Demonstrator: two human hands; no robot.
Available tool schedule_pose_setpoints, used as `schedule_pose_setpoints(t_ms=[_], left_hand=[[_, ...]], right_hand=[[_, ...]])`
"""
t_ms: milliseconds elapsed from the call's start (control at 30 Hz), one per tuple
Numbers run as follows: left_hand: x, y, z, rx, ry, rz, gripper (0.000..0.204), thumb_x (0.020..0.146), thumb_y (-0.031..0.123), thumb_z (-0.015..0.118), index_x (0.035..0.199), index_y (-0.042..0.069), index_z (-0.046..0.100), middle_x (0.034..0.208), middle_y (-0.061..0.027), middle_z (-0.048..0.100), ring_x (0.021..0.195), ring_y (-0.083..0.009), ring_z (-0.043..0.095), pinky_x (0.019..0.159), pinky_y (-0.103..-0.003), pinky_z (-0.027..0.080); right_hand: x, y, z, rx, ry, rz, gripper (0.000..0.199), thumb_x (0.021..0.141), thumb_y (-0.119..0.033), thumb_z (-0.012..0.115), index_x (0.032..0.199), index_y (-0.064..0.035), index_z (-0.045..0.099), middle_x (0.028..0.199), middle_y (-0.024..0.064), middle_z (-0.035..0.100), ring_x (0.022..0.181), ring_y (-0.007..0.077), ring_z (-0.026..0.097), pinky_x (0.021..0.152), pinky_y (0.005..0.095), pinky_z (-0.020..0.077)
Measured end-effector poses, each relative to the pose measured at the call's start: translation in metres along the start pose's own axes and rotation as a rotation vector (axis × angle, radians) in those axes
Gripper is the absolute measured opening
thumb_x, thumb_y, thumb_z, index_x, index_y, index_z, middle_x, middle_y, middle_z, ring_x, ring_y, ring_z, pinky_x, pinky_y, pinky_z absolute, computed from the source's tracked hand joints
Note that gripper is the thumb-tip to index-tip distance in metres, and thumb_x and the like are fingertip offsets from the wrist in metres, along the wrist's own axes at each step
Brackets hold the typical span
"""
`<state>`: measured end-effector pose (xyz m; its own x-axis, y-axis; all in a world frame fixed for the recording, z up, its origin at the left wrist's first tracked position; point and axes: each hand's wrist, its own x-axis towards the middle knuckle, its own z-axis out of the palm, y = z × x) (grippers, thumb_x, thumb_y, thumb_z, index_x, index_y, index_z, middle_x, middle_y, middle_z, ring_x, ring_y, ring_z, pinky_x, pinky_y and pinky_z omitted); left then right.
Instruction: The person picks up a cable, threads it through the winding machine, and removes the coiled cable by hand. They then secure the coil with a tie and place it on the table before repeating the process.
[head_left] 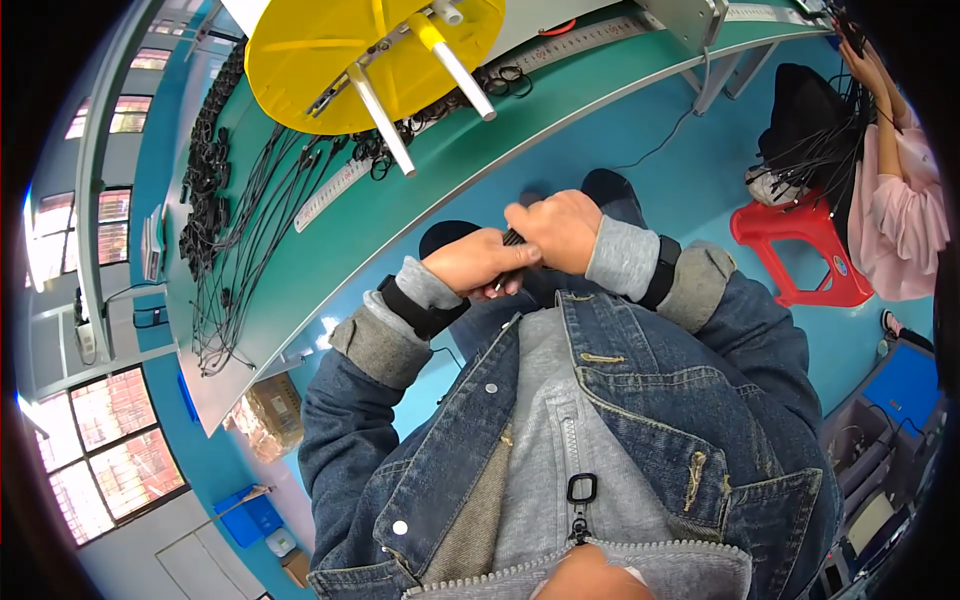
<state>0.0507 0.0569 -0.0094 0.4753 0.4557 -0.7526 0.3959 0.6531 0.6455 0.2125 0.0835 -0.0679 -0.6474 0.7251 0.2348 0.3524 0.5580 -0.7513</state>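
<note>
My left hand (478, 262) and my right hand (562, 232) meet in front of my body, short of the bench edge. Both are closed around a small black bundle (513, 239) that looks like a coiled cable; my fingers cover most of it. Black wristbands circle both my wrists. Beyond my hands, a round yellow disc (300, 85) with white rods (382, 122) sticking out stands at the bench. Coiled black cables (380, 160) lie beneath it.
On the green bench (340, 250), loose black cables (235, 270) and a pile of coiled ones (205, 160) lie at the left, beside a metal ruler (335, 192). A red stool (800, 250) stands at the right. There, a person in pink (895, 220) handles black cables.
</note>
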Motion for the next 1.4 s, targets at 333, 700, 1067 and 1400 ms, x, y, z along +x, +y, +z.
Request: schedule_pose_setpoints(t_ms=[333, 700, 1067, 1400], left_hand=[[0.018, -0.028, -0.004, -0.164, 0.007, 0.167, 0.035, 0.079, 0.035, 0.066, 0.08, 0.001, 0.056, 0.065, -0.0047, 0.056, 0.044, -0.0077, 0.047, 0.039, -0.018, 0.035], [0.006, -0.023, 0.008, -0.111, 0.045, 0.187, 0.014, 0.077, 0.015, 0.066, 0.079, 0.004, 0.057, 0.063, -0.0018, 0.054, 0.049, -0.0089, 0.048, 0.044, -0.022, 0.039], [-0.011, -0.015, 0.014, -0.367, 0.51, 0.495, 0.011, 0.077, 0.005, 0.062, 0.086, 0.002, 0.055, 0.063, -0.0007, 0.052, 0.051, -0.0099, 0.049, 0.048, -0.023, 0.041], [-0.02, -0.007, 0.009, -0.654, 0.606, 0.907, 0.015, 0.08, 0.004, 0.06, 0.093, 0.003, 0.053, 0.076, -0.004, 0.055, 0.063, -0.012, 0.053, 0.057, -0.026, 0.046]], right_hand=[[-0.002, 0.0, 0.01, 0.56, -0.044, 0.322, 0.021, 0.065, -0.013, 0.059, 0.083, -0.0023, 0.06, 0.067, 0.0176, 0.062, 0.061, 0.0322, 0.062, 0.054, 0.0389, 0.0491], [-0.007, -0.001, 0.011, -0.167, 0.162, -0.21, 0.029, 0.068, -0.017, 0.061, 0.095, -0.0056, 0.056, 0.067, 0.0126, 0.061, 0.061, 0.0291, 0.062, 0.053, 0.0359, 0.0489], [0.067, 0.008, -0.072, -0.25, 0.553, -0.092, 0.019, 0.071, -0.008, 0.062, 0.089, -0.0063, 0.06, 0.081, 0.0101, 0.061, 0.064, 0.0241, 0.059, 0.053, 0.0327, 0.0467], [0.04, -0.035, -0.039, 1.078, -0.006, 0.339, 0.017, 0.082, -0.019, 0.064, 0.083, -0.0023, 0.062, 0.064, -0.0043, 0.051, 0.053, 0.0083, 0.042, 0.049, 0.0231, 0.0381]])
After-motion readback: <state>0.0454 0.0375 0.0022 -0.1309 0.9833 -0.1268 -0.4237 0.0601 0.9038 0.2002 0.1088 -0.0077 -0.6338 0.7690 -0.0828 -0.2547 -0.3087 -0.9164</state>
